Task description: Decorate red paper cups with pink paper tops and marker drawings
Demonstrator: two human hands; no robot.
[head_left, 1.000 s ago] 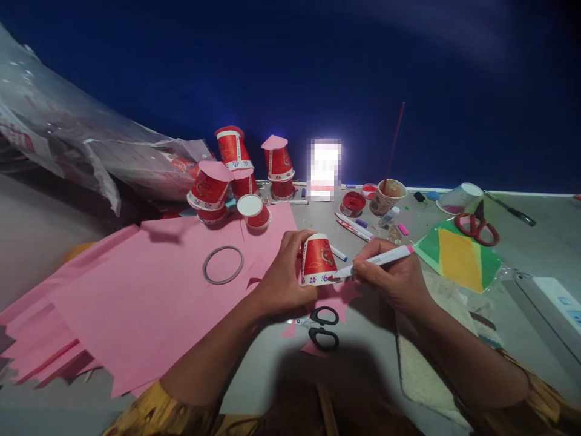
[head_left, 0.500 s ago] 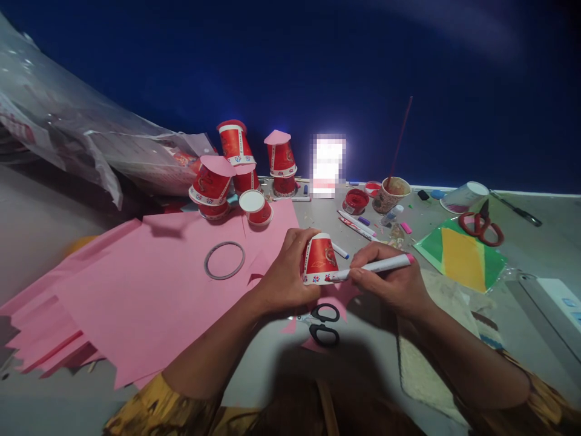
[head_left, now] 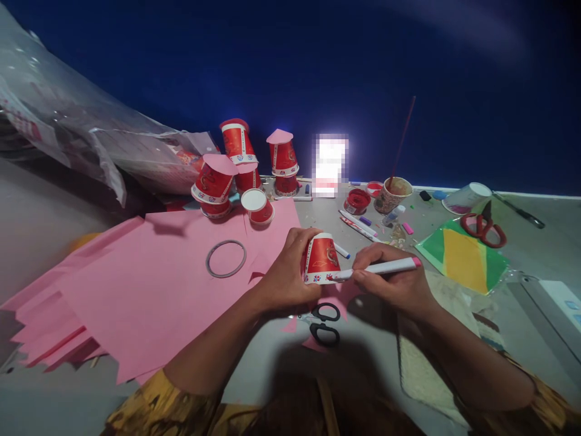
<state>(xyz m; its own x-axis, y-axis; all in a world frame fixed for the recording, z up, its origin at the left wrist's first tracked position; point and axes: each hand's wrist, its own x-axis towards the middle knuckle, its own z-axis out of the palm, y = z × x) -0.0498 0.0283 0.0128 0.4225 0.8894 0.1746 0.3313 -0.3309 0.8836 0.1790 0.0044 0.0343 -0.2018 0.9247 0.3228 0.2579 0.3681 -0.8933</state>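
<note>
A red paper cup [head_left: 323, 257], upside down with its white rim at the bottom, is gripped by my left hand [head_left: 285, 269], fingers over its base and thumb under the rim. Small coloured marks run along that rim. My right hand [head_left: 393, 281] holds a white marker [head_left: 385, 266] with a pink end, its tip at the right part of the rim. Whether the tip touches cannot be made out for certain. Below the cup lie black-handled scissors [head_left: 325, 324], their blades partly over pink scraps.
Pink paper sheets [head_left: 136, 284] with a grey ring [head_left: 226, 258] spread at left. Behind stand several red cups [head_left: 283, 158], some with pink tops. Further right are a red paint pot [head_left: 356, 201], a brush cup [head_left: 394, 194], markers [head_left: 358, 225], and red-handled scissors [head_left: 483, 230].
The view has shifted very slightly. The marker's back end has dipped a little while its tip stays at the cup's rim. My left hand keeps the same grip.
</note>
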